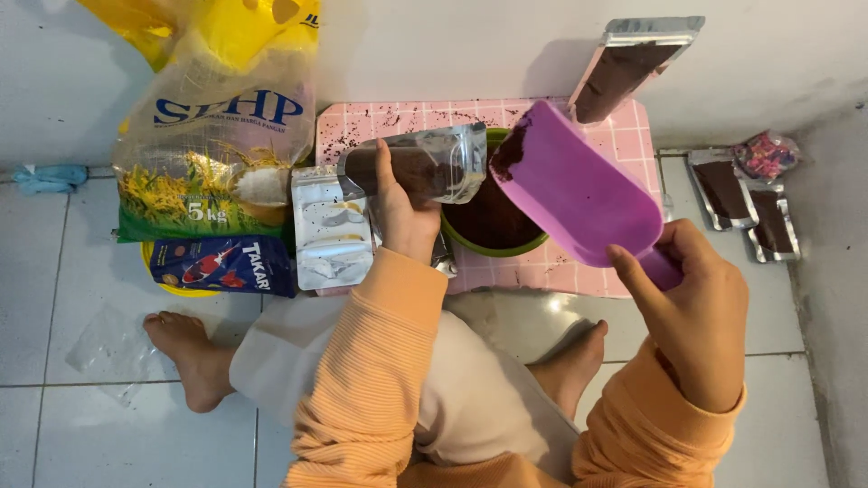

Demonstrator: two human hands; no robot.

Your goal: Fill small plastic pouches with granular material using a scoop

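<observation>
1. The left hand [404, 210] is clenched round a clear pouch [418, 167], thumb over the front, fingers hidden behind; the pouch lies tilted almost on its side, its open mouth toward the green bowl [533, 242]
2. The pouch looks partly filled with dark brown granules; the film is thin and soft, so it likely buckles if squeezed and is slippery where dusted. Holding it at the filled lower half, as here, seems the firmest place
3. The right hand [692, 312] grips the handle of a purple scoop [579, 190]; the handle is mostly covered by the fingers. The scoop looks like stiff, light plastic, with a smear of brown at its far lip
4. The scoop blade hangs over the bowl, its lip near the pouch mouth but apart from it
5. The bowl holds more brown granules and stands on a pink board [624, 136] speckled with spill
6. A filled pouch [633, 68] leans on the wall; more filled pouches [723, 188] lie on the floor to the right, empty ones [330, 226] just left of the hand
</observation>
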